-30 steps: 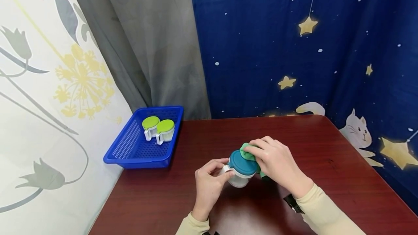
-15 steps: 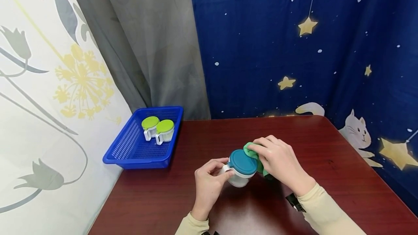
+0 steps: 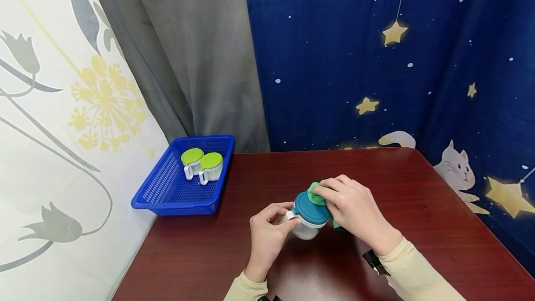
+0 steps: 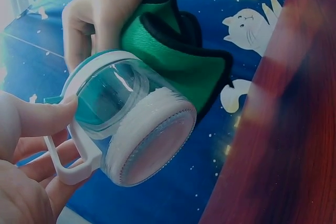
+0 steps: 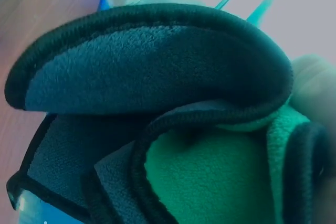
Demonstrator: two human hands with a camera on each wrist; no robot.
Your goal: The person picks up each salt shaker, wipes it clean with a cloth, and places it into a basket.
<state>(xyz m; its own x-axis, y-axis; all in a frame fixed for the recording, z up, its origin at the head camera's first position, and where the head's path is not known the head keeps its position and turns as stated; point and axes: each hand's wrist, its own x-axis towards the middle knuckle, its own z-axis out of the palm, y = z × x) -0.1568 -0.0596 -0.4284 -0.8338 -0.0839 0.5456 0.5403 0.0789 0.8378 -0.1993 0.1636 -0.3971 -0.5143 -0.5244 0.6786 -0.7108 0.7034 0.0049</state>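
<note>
A clear jar (image 4: 152, 135) with a teal lid (image 3: 311, 209) and a white handle (image 4: 79, 170) is held tilted above the table. My left hand (image 3: 269, 236) grips it by the handle, the thumb lying near the lid's rim in the left wrist view. My right hand (image 3: 354, 206) holds a bunched green cloth (image 3: 317, 194) against the top of the lid. Black edging runs round the cloth; its loose folds hang beside the jar in the left wrist view and fill most of the right wrist view. The right fingertips are partly hidden by the cloth.
A blue plastic basket (image 3: 179, 206) stands at the table's far left, with two lime-lidded jars (image 3: 212, 167) inside. The dark red table (image 3: 401, 180) ends at a star-patterned blue curtain (image 3: 326, 59); a grey curtain (image 3: 205, 59) hangs behind the basket.
My right hand slid the cloth right to the lid's edge, then back left onto its top. The left hand and jar stayed nearly still.
</note>
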